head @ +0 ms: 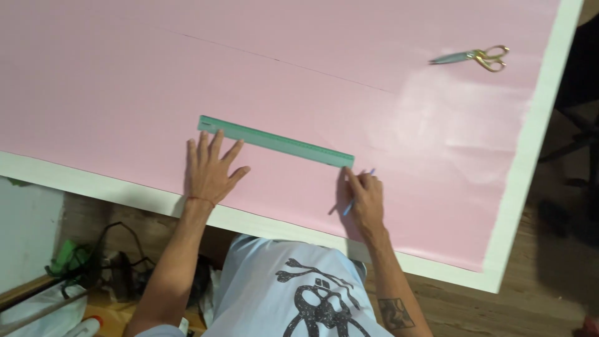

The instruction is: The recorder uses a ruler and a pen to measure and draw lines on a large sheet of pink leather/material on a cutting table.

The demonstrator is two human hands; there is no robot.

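A long green ruler lies slanted on a large pink sheet that covers a white table. My left hand rests flat on the sheet, fingers spread, with the fingertips on the ruler's left end. My right hand grips a light blue pen near the ruler's right end, its tip on the sheet. A thin dark line runs across the sheet above the ruler.
Scissors with gold handles lie on the sheet at the far right. Below the table's near edge the wooden floor holds cables, a green object and other clutter at the left. A dark chair base stands right of the table.
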